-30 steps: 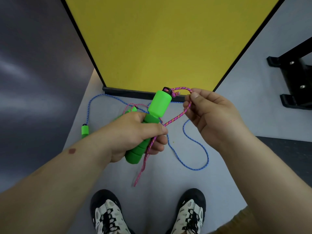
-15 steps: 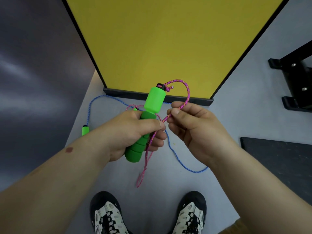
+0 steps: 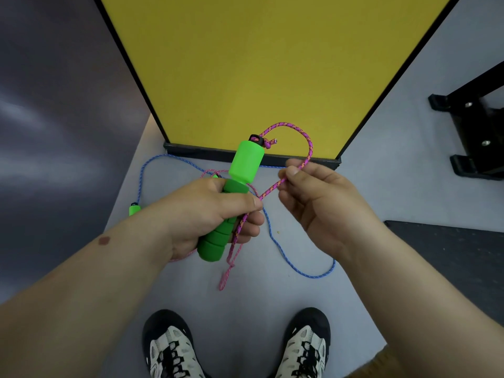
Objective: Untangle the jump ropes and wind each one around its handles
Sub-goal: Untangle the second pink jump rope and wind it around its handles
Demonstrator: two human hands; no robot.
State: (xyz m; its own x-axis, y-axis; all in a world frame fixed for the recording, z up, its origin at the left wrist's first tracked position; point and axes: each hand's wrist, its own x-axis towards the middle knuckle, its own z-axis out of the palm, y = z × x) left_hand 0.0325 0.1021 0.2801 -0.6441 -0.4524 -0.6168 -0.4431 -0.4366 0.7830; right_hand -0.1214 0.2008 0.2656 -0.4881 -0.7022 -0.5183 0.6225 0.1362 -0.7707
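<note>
My left hand (image 3: 210, 216) grips a bright green jump rope handle (image 3: 234, 197), tilted with its cap end up and away from me. A pink rope (image 3: 308, 143) leaves the cap, arcs to the right and comes back down to the handle, where my left thumb presses it. Its doubled end hangs below my left hand. My right hand (image 3: 316, 200) pinches the pink rope between thumb and forefinger just right of the handle. A blue rope (image 3: 289, 260) lies looped on the grey floor beneath, with a small green handle (image 3: 134, 209) at its left end.
A yellow panel (image 3: 259, 64) with a black base stands just ahead. A black metal stand (image 3: 474, 137) is at the right, and a dark mat (image 3: 447, 249) lies on the floor at the right. My two shoes (image 3: 174, 350) are at the bottom.
My right hand came down from the top of the pink loop to a spot beside the handle. The loop above the cap grew larger. The left hand kept its grip.
</note>
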